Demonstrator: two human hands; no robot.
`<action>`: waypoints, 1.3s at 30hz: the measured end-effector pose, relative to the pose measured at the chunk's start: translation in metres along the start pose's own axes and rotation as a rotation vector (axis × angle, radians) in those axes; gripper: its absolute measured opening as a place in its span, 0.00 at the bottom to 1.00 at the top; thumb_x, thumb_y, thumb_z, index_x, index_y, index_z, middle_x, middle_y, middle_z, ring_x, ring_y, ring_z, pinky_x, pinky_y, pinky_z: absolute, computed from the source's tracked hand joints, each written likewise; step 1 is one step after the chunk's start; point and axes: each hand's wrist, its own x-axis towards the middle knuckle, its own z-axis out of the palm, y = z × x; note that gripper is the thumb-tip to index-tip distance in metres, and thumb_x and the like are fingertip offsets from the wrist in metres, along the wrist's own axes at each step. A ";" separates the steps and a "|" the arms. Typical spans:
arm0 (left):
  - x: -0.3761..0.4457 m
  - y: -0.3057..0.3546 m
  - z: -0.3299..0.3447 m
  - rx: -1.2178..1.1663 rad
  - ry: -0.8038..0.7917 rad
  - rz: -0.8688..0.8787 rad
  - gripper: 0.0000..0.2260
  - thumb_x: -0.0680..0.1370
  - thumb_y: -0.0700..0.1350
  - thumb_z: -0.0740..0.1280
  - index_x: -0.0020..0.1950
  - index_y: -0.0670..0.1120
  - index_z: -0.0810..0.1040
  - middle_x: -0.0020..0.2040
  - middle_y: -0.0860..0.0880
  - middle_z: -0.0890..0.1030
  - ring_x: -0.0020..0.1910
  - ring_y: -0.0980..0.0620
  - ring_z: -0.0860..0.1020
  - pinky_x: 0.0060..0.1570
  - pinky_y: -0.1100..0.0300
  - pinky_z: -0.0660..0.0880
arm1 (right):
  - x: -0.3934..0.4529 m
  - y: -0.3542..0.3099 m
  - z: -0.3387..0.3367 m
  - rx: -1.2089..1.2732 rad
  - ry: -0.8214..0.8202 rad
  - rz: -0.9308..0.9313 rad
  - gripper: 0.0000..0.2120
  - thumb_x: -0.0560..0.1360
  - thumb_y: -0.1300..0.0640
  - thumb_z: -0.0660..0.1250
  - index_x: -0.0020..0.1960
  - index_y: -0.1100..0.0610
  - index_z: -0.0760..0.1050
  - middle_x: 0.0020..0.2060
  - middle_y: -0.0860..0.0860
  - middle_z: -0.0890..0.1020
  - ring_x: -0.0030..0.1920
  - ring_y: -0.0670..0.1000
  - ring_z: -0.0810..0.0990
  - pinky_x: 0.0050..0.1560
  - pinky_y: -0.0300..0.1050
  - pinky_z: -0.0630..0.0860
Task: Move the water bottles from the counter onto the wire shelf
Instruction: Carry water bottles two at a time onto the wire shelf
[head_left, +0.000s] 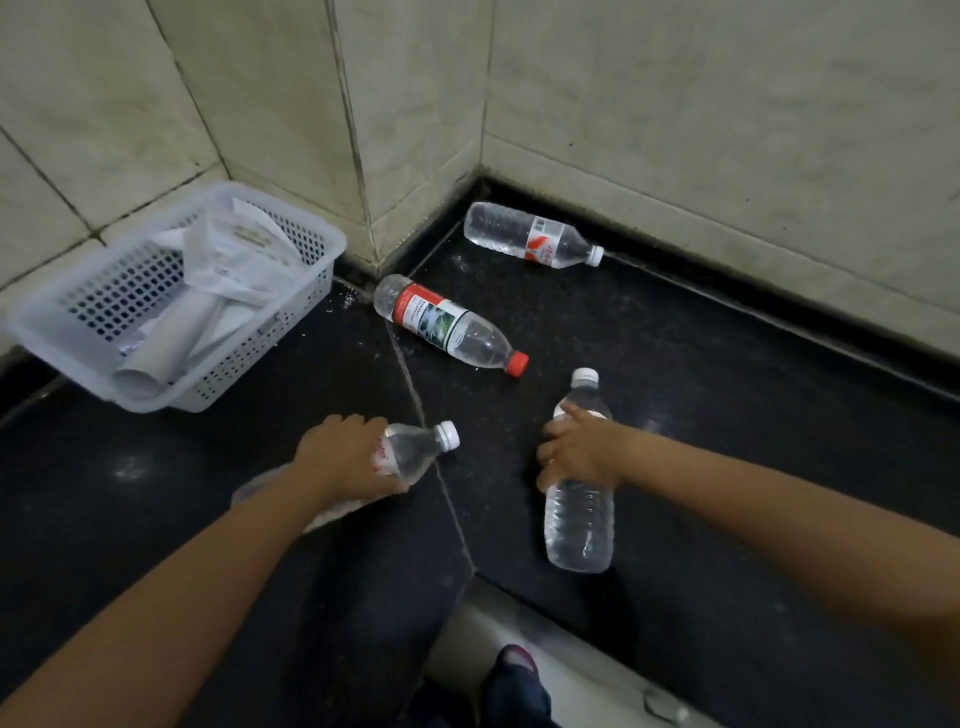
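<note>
Hands each clamp a bottle — left grip (347, 457) on one bottle (415, 451), right grip (579, 452) on another (578, 525).

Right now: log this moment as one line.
left hand: gripping white-capped bottle | right hand: gripping clear bottle | counter: two bottles lying

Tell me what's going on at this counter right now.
A person is gathering water bottles off the black counter. The left hand grips one white-capped bottle; the right hand grips another clear bottle. Two more lie on their sides near the tiled corner: a red-capped bottle and a white-capped one by the wall. A white basket of papers sits at left. No wire shelf is in view.
</note>
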 end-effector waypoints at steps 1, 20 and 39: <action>-0.002 0.009 0.005 -0.100 0.027 -0.106 0.32 0.69 0.64 0.65 0.66 0.46 0.67 0.62 0.44 0.74 0.61 0.44 0.73 0.58 0.53 0.71 | 0.001 0.000 0.003 0.011 0.051 -0.005 0.22 0.76 0.58 0.62 0.68 0.46 0.66 0.69 0.49 0.67 0.72 0.56 0.57 0.72 0.64 0.47; -0.020 0.056 0.042 -0.469 0.229 -0.344 0.39 0.73 0.58 0.66 0.76 0.51 0.47 0.65 0.40 0.69 0.63 0.41 0.70 0.59 0.49 0.70 | 0.066 -0.050 -0.037 1.374 0.521 1.019 0.38 0.73 0.51 0.66 0.74 0.48 0.47 0.68 0.62 0.56 0.63 0.64 0.65 0.61 0.57 0.69; -0.076 0.156 -0.002 -0.221 0.447 0.066 0.33 0.77 0.57 0.59 0.76 0.52 0.45 0.62 0.38 0.69 0.60 0.42 0.70 0.57 0.51 0.71 | -0.082 -0.112 0.051 1.054 0.838 1.149 0.33 0.77 0.55 0.60 0.76 0.54 0.46 0.69 0.65 0.55 0.63 0.64 0.65 0.61 0.54 0.69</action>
